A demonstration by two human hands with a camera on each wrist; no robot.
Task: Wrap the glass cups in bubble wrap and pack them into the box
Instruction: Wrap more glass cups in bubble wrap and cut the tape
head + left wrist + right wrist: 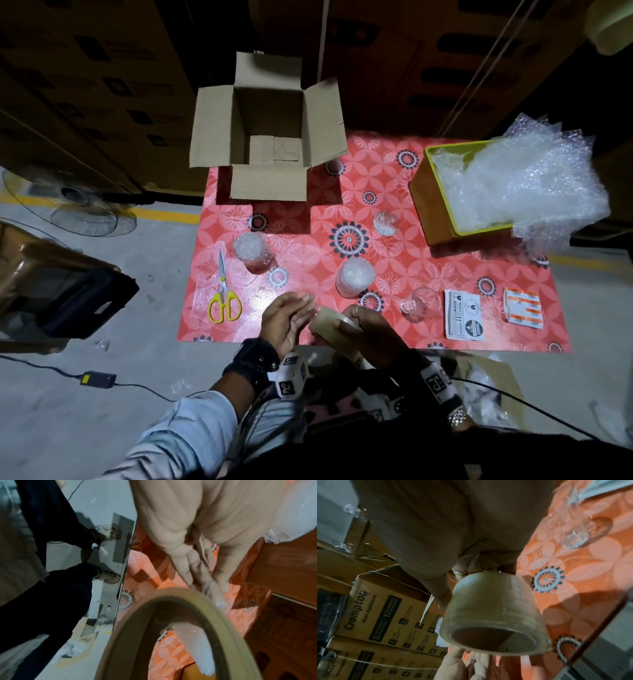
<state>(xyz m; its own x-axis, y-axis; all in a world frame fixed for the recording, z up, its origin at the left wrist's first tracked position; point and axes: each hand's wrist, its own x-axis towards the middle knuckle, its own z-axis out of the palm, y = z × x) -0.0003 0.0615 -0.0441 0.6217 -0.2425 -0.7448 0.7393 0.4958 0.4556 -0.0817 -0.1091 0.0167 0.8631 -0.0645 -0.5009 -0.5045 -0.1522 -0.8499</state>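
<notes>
From the head view: right hand [368, 329] curled round a roll of tape [330, 323], low near the front edge of the table [428, 274]. Left hand [291, 320] flat and holding nothing, fingers straight, right beside the roll at its 9 o'clock. Wrapped cup [354, 277] standing just past the roll at 12 o'clock, near both hands, about midway between them. Second wrapped cup [251, 253] farther off at 11 o'clock, next to the scissors [224, 291]. Bare glass cup [420, 303] at 3 o'clock from the right hand, nearer that hand, not wrapped yet. Open box [269, 137] far at 12 o'clock. Bin of bubble wrap [513, 185] at 2 o'clock.

From the left wrist view: fingers [197, 566] out straight, tips by the rim of the roll [212, 605], gripping nothing.

From the right wrist view: roll [491, 616] held at its top by curled fingers [460, 573], hole facing down and out. Bare cup [573, 532] up at 1 o'clock.

Likely next: pulling tape for the near wrapped cup, straight ahead.
</notes>
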